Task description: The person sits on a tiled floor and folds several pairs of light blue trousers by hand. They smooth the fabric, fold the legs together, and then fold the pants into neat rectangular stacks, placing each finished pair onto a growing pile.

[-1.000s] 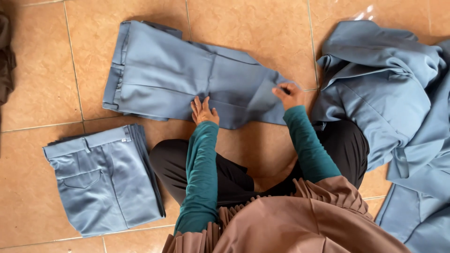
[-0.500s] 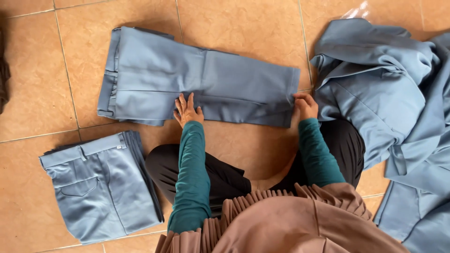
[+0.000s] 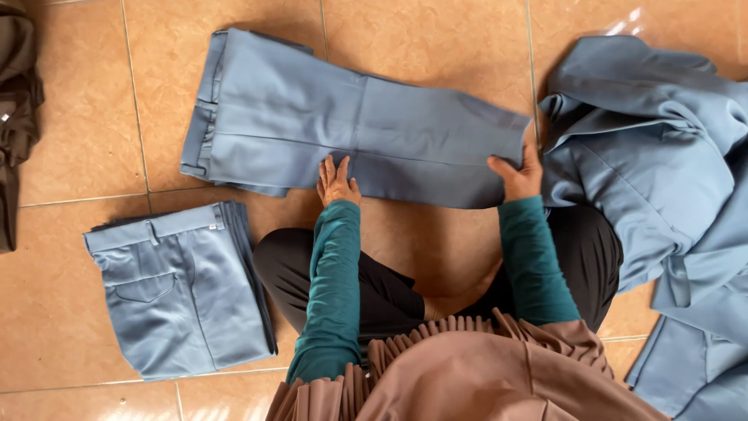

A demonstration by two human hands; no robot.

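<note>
A pair of grey-blue trousers (image 3: pixel 327 125) lies folded lengthwise on the tiled floor in front of me, waistband to the left. My left hand (image 3: pixel 336 182) rests flat on its near edge around the middle, fingers together. At the folded leg end on the right, my right hand (image 3: pixel 516 178) grips the cloth with the thumb on top. Both arms wear teal sleeves.
A folded pair of the same grey-blue trousers (image 3: pixel 183 288) lies stacked at my left knee. A heap of unfolded grey-blue garments (image 3: pixel 662 171) fills the right side. Dark brown cloth (image 3: pixel 17 101) sits at the left edge. My crossed legs are in black.
The trousers' leg end has been folded over and laid flat. My right hand moved right and down to the folded end; my left hand slid slightly left along the near edge.
</note>
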